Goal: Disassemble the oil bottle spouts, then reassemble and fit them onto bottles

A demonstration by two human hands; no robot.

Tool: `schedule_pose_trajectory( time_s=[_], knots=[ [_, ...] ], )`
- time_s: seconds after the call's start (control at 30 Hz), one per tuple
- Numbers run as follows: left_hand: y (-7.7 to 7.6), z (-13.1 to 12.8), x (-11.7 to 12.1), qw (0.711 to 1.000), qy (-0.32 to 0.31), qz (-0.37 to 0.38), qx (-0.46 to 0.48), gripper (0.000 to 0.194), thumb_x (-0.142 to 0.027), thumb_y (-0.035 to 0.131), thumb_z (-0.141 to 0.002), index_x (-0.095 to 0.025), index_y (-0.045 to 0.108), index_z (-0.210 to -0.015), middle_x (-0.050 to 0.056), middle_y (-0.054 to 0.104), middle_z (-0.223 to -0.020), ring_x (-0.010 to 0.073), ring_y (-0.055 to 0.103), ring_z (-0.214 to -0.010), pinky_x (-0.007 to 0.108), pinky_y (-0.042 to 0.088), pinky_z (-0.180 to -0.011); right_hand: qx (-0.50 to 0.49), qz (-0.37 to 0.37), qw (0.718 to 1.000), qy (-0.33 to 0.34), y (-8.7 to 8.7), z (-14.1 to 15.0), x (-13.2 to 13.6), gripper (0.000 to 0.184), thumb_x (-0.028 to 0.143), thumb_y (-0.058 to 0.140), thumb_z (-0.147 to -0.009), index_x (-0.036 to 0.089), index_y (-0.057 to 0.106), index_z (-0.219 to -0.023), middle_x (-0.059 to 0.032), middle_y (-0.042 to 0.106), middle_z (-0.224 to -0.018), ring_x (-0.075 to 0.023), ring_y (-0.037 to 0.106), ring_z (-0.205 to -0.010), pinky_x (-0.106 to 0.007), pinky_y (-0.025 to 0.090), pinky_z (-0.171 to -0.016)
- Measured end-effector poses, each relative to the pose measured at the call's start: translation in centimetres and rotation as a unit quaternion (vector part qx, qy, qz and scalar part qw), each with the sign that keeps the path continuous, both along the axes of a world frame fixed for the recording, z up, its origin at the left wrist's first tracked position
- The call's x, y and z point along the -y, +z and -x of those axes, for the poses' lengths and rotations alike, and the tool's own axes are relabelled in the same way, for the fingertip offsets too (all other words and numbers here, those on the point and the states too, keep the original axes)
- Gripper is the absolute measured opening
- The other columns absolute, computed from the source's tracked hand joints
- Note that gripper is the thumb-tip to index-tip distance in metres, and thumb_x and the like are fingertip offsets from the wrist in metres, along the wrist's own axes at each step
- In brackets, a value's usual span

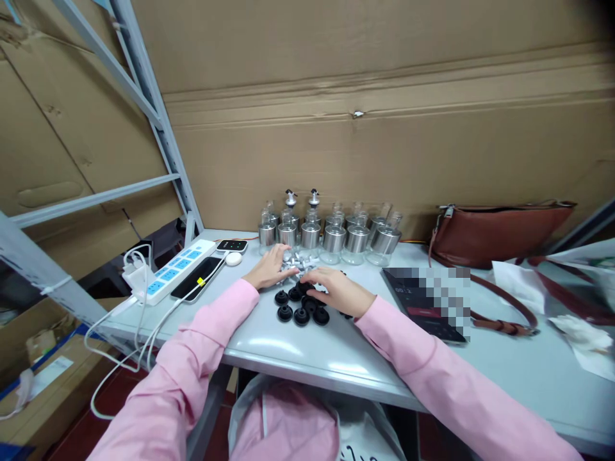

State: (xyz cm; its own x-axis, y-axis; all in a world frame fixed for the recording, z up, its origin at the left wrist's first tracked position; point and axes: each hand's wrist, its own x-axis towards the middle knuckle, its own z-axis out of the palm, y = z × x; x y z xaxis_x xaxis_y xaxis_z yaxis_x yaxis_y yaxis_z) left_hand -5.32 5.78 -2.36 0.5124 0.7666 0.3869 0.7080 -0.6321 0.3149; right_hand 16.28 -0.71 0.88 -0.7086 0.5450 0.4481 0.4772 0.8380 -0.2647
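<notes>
My left hand (271,267) lies at the left side of a pile of small silvery pieces (300,262), its fingers stretched out and apart, touching the pile's edge. My right hand (340,291) reaches in from the right, thumb and fingers apart, over the edge of a cluster of black round stepped stoppers (301,316). Its fingertips are close to one stopper and to the silvery pieces; whether they touch is hard to tell. A few small black pieces (344,314) lie partly hidden under the right wrist. I see nothing held in either hand.
Several glass bottles with metal bands (334,239) stand behind, two with pourer tops (314,197). At left are a power strip (180,272), a phone (199,279) and cables. A tablet (423,304) and a brown bag (504,235) lie right. Cardboard (384,153) backs the table.
</notes>
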Motion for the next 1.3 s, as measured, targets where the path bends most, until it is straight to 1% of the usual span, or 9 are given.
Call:
schedule_pose_trajectory(
  time_s=[0.2,0.4,0.7,0.83,0.97,1.07,1.13,1.2,1.3],
  knots=[
    [-0.3,-0.4,0.1,1.000,-0.001,-0.001,-0.010,0.053,-0.051,0.042,-0.085,-0.018,0.032,-0.126,0.013,0.041,-0.125,0.0261,0.039,-0.120,0.045,0.034,-0.100,-0.007,0.024,1.000,0.016,-0.4,0.9,-0.2,0.020,0.006,0.052,-0.078,0.016,0.064,-0.091,-0.0063,0.067,-0.083,-0.0158,0.062,-0.074,-0.031,0.050,-0.073],
    [-0.4,-0.5,-0.1,1.000,-0.001,-0.011,-0.007,0.053,-0.053,0.040,-0.086,-0.018,0.033,-0.126,0.013,0.040,-0.126,0.0255,0.037,-0.122,0.044,0.033,-0.101,-0.023,0.027,0.999,0.039,-0.4,1.2,0.1,0.015,0.014,0.049,-0.084,0.017,0.064,-0.084,-0.0047,0.068,-0.080,-0.0156,0.062,-0.075,-0.029,0.049,-0.073],
    [0.6,-0.8,0.6,0.999,0.018,-0.038,0.003,0.046,-0.049,0.036,-0.089,-0.018,0.034,-0.123,0.012,0.043,-0.124,0.0246,0.038,-0.119,0.043,0.032,-0.100,-0.075,-0.007,0.997,0.005,0.2,0.1,0.4,0.016,0.014,0.047,-0.085,0.018,0.063,-0.086,-0.0054,0.066,-0.084,-0.0160,0.061,-0.078,-0.030,0.047,-0.073],
    [2.5,-1.1,0.2,0.991,0.030,-0.110,0.074,0.039,-0.042,0.043,-0.087,-0.018,0.037,-0.117,0.011,0.044,-0.121,0.0223,0.040,-0.117,0.039,0.033,-0.101,-0.105,-0.042,0.993,-0.032,0.9,-0.7,0.4,0.014,0.016,0.048,-0.086,0.019,0.062,-0.086,-0.0039,0.067,-0.081,-0.0160,0.060,-0.077,-0.030,0.043,-0.072],
    [6.1,-2.0,-2.4,0.957,0.111,-0.171,0.206,0.036,-0.027,0.051,-0.081,-0.018,0.036,-0.112,0.010,0.047,-0.112,0.0196,0.046,-0.109,0.035,0.036,-0.099,-0.149,-0.081,0.981,-0.098,1.7,-1.7,0.2,0.014,0.017,0.049,-0.085,0.019,0.062,-0.085,-0.0037,0.068,-0.079,-0.0163,0.060,-0.075,-0.031,0.041,-0.070],
    [9.0,-3.0,-5.8,0.950,0.146,-0.106,0.256,0.047,-0.020,0.056,-0.075,-0.017,0.032,-0.116,0.012,0.047,-0.116,0.0197,0.049,-0.108,0.035,0.039,-0.095,-0.165,-0.088,0.973,-0.138,2.2,-2.2,0.1,0.014,0.017,0.050,-0.084,0.019,0.063,-0.084,-0.0029,0.068,-0.077,-0.0163,0.061,-0.073,-0.031,0.041,-0.070],
    [10.5,-3.6,-8.2,0.955,0.171,-0.046,0.236,0.056,-0.018,0.060,-0.071,-0.014,0.030,-0.119,0.017,0.047,-0.119,0.0233,0.050,-0.110,0.037,0.039,-0.094,-0.174,-0.069,0.972,-0.143,2.4,-2.4,0.1,0.014,0.017,0.050,-0.083,0.019,0.064,-0.083,-0.0023,0.068,-0.078,-0.0160,0.062,-0.074,-0.030,0.043,-0.070],
    [11.4,-4.1,-10.2,0.961,0.194,0.008,0.196,0.064,-0.015,0.063,-0.068,-0.011,0.029,-0.122,0.022,0.047,-0.121,0.0272,0.050,-0.112,0.040,0.039,-0.094,-0.179,-0.040,0.974,-0.135,2.5,-2.5,0.2,0.014,0.017,0.051,-0.082,0.019,0.064,-0.083,-0.0016,0.069,-0.076,-0.0152,0.063,-0.072,-0.028,0.044,-0.068],
    [11.7,-4.5,-12.2,0.961,0.206,0.047,0.181,0.064,-0.017,0.069,-0.063,-0.009,0.036,-0.118,0.022,0.056,-0.108,0.0306,0.056,-0.102,0.044,0.042,-0.088,-0.173,-0.034,0.976,-0.126,2.5,-2.6,0.4,0.013,0.017,0.051,-0.082,0.019,0.064,-0.083,-0.0009,0.069,-0.074,-0.0147,0.064,-0.071,-0.027,0.044,-0.068]
  ],
)
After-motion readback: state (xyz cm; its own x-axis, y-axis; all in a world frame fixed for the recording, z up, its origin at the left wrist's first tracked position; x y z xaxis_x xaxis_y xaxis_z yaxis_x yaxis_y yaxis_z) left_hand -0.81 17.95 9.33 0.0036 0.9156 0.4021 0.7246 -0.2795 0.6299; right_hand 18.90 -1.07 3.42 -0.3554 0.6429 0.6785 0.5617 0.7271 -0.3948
